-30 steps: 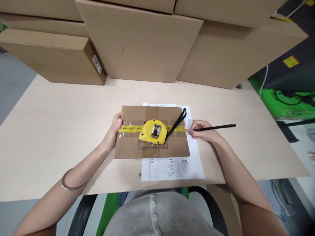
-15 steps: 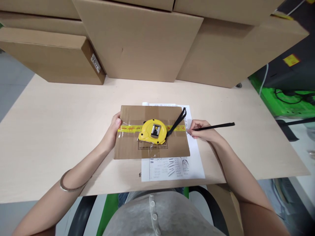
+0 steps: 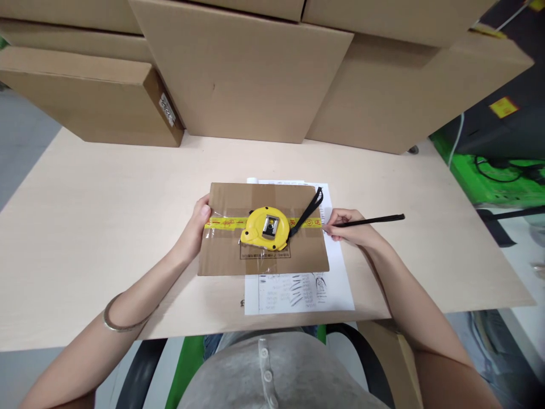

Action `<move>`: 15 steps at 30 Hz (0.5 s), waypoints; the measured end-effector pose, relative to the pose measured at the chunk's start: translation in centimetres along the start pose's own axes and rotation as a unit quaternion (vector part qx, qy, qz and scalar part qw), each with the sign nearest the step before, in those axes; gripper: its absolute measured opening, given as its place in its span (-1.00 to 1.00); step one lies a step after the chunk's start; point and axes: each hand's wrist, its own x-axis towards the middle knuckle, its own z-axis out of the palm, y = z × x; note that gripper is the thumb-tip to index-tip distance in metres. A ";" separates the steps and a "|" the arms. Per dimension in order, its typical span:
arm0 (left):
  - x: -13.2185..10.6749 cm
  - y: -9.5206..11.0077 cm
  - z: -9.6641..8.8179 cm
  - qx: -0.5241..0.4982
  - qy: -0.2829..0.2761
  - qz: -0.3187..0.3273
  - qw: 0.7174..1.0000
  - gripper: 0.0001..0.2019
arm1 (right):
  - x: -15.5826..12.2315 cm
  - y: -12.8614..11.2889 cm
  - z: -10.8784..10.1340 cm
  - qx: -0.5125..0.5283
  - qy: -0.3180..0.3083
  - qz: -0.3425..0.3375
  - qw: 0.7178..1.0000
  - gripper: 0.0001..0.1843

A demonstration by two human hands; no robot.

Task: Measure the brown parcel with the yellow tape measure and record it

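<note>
There are two hands, one left hand [image 3: 198, 220] and one right hand [image 3: 349, 217]. One pencil [image 3: 374, 220], one tape measure [image 3: 258, 227] with one strap [image 3: 303, 218], one piece of cardboard [image 3: 223, 255] bearing one yellow strip [image 3: 225, 223]. One printed sheet [image 3: 336, 295] shows below it. One table [image 3: 106, 199], one bracelet [image 3: 121, 329], two armrests [image 3: 140, 375], three shirt buttons [image 3: 268, 376]. The boxes [image 3: 238, 79] behind overlap and run out of view, so six is only a fair estimate.

On paper [image 3: 298, 295], a carton [image 3: 225, 258]; atop that, a tape measure [image 3: 258, 221]; rightward, a pencil [image 3: 374, 220]; behind, on the bench [image 3: 106, 227], cardboard boxes [image 3: 242, 79].
</note>
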 end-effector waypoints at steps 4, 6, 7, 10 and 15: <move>0.1 -0.3 -0.2 -0.007 0.003 -0.010 1.000 -0.44 | 0.0 -0.1 0.0 -0.004 -0.002 0.000 1.000 -0.61; 0.2 -0.4 -0.4 -0.008 0.005 -0.010 1.000 -0.45 | 0.0 -0.2 0.0 -0.006 -0.004 0.001 1.000 -0.62; 0.2 -0.4 -0.4 -0.006 0.007 -0.009 1.000 -0.45 | 0.0 -0.2 0.0 -0.007 -0.004 0.001 1.000 -0.62; 0.2 -0.4 -0.5 -0.002 0.011 -0.001 1.000 -0.47 | 0.0 -0.2 0.0 -0.011 0.002 0.000 1.000 -0.60; 0.3 -0.3 -0.3 0.000 0.006 0.012 1.000 -0.48 | 0.1 0.0 -0.1 -0.012 -0.005 0.002 1.000 -0.61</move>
